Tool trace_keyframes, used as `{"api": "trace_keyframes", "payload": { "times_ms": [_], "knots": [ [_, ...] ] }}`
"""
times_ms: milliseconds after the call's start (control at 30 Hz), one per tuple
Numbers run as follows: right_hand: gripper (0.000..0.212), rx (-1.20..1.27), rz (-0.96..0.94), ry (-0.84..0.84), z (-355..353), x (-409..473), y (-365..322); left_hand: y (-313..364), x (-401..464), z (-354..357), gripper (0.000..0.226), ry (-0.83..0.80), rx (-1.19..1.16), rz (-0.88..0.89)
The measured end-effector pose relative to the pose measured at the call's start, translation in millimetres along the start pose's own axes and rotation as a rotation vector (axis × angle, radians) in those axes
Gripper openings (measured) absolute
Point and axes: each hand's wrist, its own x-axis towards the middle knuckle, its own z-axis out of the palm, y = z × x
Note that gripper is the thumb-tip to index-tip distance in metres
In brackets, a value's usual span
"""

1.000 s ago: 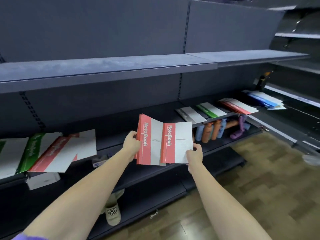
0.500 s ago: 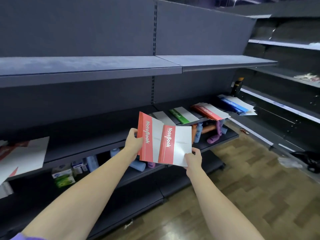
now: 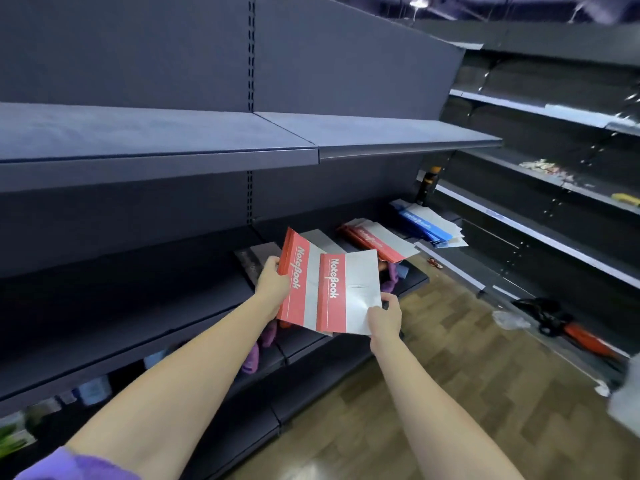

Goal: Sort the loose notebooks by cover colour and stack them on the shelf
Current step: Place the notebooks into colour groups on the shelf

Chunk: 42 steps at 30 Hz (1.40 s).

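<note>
I hold two red-and-white notebooks in front of the middle shelf (image 3: 138, 344). My left hand (image 3: 272, 284) grips the spine edge of the rear red notebook (image 3: 300, 282). My right hand (image 3: 384, 315) pinches the lower right corner of the front red notebook (image 3: 348, 292), which overlaps the rear one. Behind them on the shelf lie a stack of red notebooks (image 3: 377, 242) and, farther right, a stack of blue notebooks (image 3: 427, 221). A grey notebook (image 3: 254, 259) lies on the shelf just behind my left hand.
A wide bare upper shelf (image 3: 242, 133) runs above. Purple and other small items (image 3: 258, 344) sit on the lower shelf. A dark bottle (image 3: 427, 183) stands by the blue stack. A second shelving row (image 3: 554, 237) stands to the right, with litter on the wooden floor (image 3: 450, 375).
The view has swung to the right along the shelves, so the red and blue stacks are now closer. Both hands keep the same hold on the two red notebooks.
</note>
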Motion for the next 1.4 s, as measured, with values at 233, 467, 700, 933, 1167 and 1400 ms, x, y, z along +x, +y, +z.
{"api": "trace_keyframes", "payload": {
  "times_ms": [233, 467, 700, 933, 1167, 1400],
  "knots": [
    [0.027, -0.192, -0.022, 0.063, -22.4, 62.1, -5.8, 9.2, 50.8, 54.9, 0.022, -0.038, 0.045, 0.013],
    [0.037, -0.358, -0.160, 0.056, -30.3, 122.6, -26.8, 24.4, 89.8, 94.5, 0.021, 0.046, 0.101, 0.055],
    [0.044, -0.559, -0.225, -0.027, -38.5, 201.7, -46.8, 38.9, 118.1, 140.0, 0.019, 0.179, 0.099, 0.028],
    [0.043, -0.602, -0.350, -0.077, -44.5, 282.1, -62.6, 51.6, 126.4, 175.6, 0.024, 0.293, 0.103, 0.002],
    [0.043, -0.692, -0.440, -0.257, -55.7, 326.8, -76.3, 54.4, 124.2, 203.6, 0.024, 0.419, 0.098, -0.024],
    [0.038, -1.013, -0.556, -0.321, -52.8, 354.0, -76.9, 48.8, 123.2, 220.6, 0.027, 0.460, 0.106, -0.057]
  ]
}}
